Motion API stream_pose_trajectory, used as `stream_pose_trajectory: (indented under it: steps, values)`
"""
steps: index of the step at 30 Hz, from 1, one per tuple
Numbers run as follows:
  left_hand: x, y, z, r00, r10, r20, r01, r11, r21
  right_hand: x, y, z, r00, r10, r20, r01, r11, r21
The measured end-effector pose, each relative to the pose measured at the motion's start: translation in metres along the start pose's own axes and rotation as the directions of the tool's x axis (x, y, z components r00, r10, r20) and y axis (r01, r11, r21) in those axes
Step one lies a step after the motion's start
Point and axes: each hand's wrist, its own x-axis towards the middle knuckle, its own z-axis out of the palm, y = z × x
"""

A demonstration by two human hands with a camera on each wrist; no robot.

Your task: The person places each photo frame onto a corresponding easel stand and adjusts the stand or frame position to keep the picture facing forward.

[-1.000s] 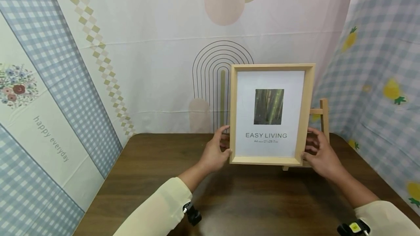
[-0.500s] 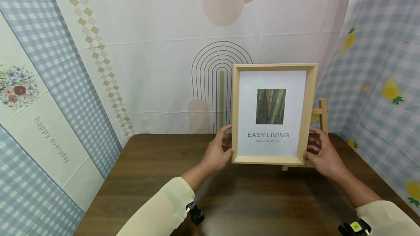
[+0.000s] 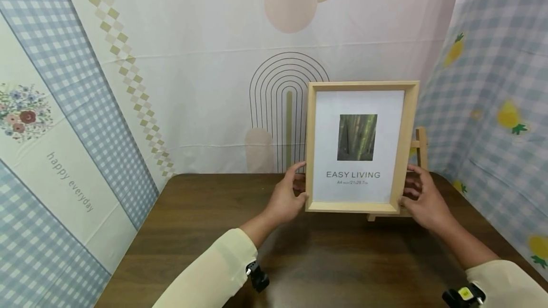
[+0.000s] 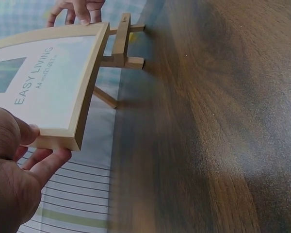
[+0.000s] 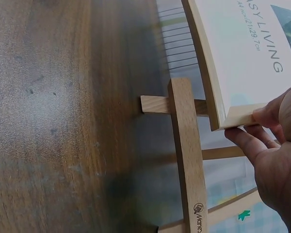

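Note:
A light wooden picture frame [image 3: 311,146] is held upright between my two hands. Its white insert carries a bamboo photo and the words EASY LIVING. My left hand [image 3: 288,198] grips the lower left side, thumb on the front and fingers round the back. On the lower right side my right hand [image 3: 428,203] does the same. Behind the frame stands a small wooden easel [image 3: 422,149], mostly hidden by it in the head view. In the right wrist view the easel's front ledge [image 5: 186,155] shows just below the frame's bottom edge.
The easel stands on a dark brown wooden table [image 3: 205,232] with rounded far corners. A pale patterned cloth [image 3: 205,108] hangs behind it. Blue checked cloths hang at the left [image 3: 98,84] and right [image 3: 484,122]. Both sleeves bear black wrist devices.
The picture frame has shifted slightly to the right with both hands, covering more of the easel. Both hands keep their hold on its sides.

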Motion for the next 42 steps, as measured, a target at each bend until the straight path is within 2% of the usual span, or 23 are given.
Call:
stream_pose_trajectory:
  steps: [6, 20, 28, 34, 42]
  values:
    - [0.002, 0.001, 0.003, 1.000, -0.021, 0.004, 0.021, 1.000, 0.006, 0.002, 0.002, -0.002, 1.000, 0.006, -0.005, -0.006, 1.000, 0.011]
    - [0.008, 0.000, 0.008, 1.000, 0.004, -0.003, -0.004, 1.000, 0.013, 0.003, 0.003, -0.005, 1.000, 0.004, -0.023, -0.003, 1.000, 0.011]
    - [0.010, 0.003, 0.012, 1.000, -0.003, -0.004, 0.003, 1.000, 0.002, 0.004, 0.006, -0.009, 1.000, 0.009, -0.029, -0.009, 1.000, -0.019]
    - [0.010, 0.004, 0.014, 1.000, -0.003, -0.004, 0.003, 1.000, 0.004, 0.003, 0.006, -0.011, 1.000, -0.005, -0.026, 0.005, 1.000, -0.005]
    - [0.011, 0.004, 0.016, 1.000, -0.012, -0.005, 0.012, 1.000, -0.002, 0.003, 0.007, -0.011, 1.000, 0.013, -0.028, -0.013, 1.000, 0.001]
